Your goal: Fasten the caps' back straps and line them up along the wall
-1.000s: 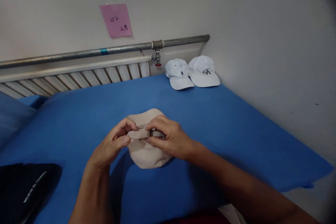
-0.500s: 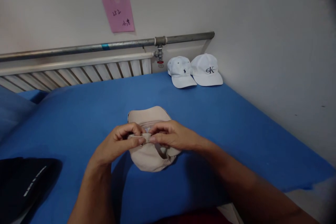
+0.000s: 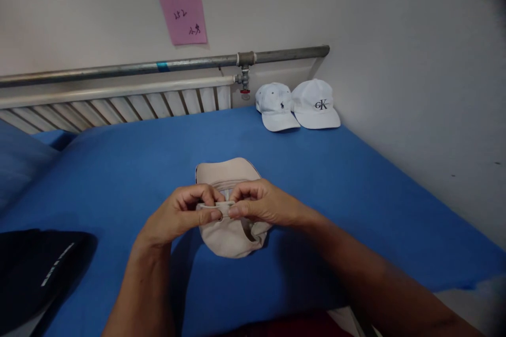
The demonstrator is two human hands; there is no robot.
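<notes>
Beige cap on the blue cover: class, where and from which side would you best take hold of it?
Grip the back strap, coming from the near side. The beige cap lies with its brim pointing away, so the strap faces the person; the left hand and right hand pinch it there.

We see a soft tan cloth cap (image 3: 229, 234); the blue sheet (image 3: 336, 184) is matt cloth; the pipe (image 3: 118, 69) is dull grey metal.
</notes>
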